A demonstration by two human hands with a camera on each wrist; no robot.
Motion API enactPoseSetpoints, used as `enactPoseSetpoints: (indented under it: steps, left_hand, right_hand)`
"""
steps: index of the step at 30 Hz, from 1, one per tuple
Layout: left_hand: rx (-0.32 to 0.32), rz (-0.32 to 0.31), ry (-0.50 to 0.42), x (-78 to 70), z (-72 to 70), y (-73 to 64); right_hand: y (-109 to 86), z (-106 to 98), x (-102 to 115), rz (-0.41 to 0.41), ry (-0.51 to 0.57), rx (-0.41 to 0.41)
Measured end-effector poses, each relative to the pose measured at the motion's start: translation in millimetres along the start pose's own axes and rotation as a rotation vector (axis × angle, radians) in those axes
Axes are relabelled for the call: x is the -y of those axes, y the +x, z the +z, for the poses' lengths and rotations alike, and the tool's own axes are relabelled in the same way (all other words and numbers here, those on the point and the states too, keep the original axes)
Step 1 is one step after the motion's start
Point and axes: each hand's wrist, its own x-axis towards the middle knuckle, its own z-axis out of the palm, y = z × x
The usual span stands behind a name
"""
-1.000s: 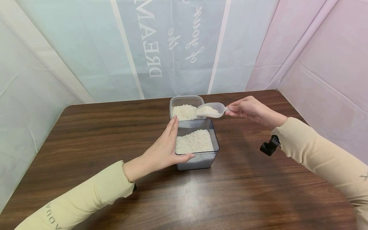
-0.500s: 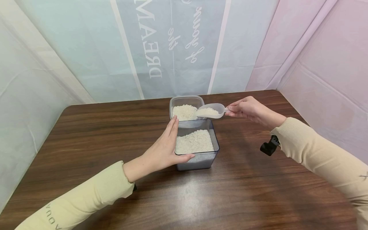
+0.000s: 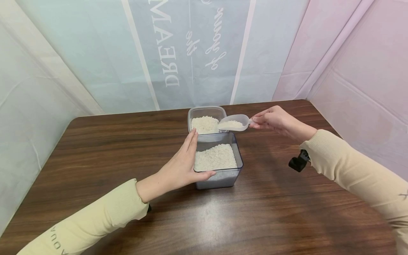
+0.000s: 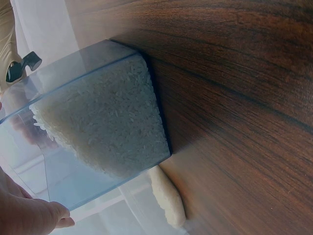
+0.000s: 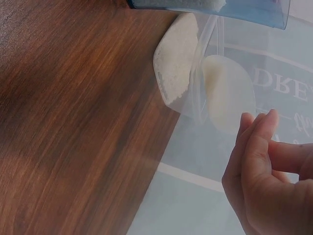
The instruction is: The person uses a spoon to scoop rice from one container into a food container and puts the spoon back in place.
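Note:
My left hand [image 3: 176, 170] holds a bluish clear square container [image 3: 218, 179] at its left side, thumb along the front rim and fingers reaching the back left corner. White rice [image 3: 216, 157] fills much of it, heaped in a slope. Behind stands a smaller clear plastic tub [image 3: 208, 110], also with rice [image 3: 205, 124] inside. My right hand [image 3: 276, 120] pinches the short handle of a translucent scoop [image 3: 244, 122]. Some rice lies in the scoop, and its front end overlaps the tub's right rim. In the right wrist view, the scoop [image 5: 234, 98] stands beside the tub wall.
Both containers stand on a dark wood-grain table [image 3: 127, 145], the tub near its back edge. A pale fabric backdrop [image 3: 200, 53] with mirrored lettering rises behind, with cloth walls on both sides. A black strap [image 3: 298, 162] hangs below the right sleeve.
The scoop has dipped very slightly at the tub's rim. Both hands and both containers stay almost where they were.

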Motion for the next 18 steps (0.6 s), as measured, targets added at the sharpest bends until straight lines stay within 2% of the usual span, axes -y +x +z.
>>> enactPoseSetpoints:
  steps: [18]
  left_hand:
    - [0.001,0.000,-0.004,-0.5,0.4,0.2]
  right_hand:
    - [0.6,4.0,5.2,-0.051,-0.172,-0.031]
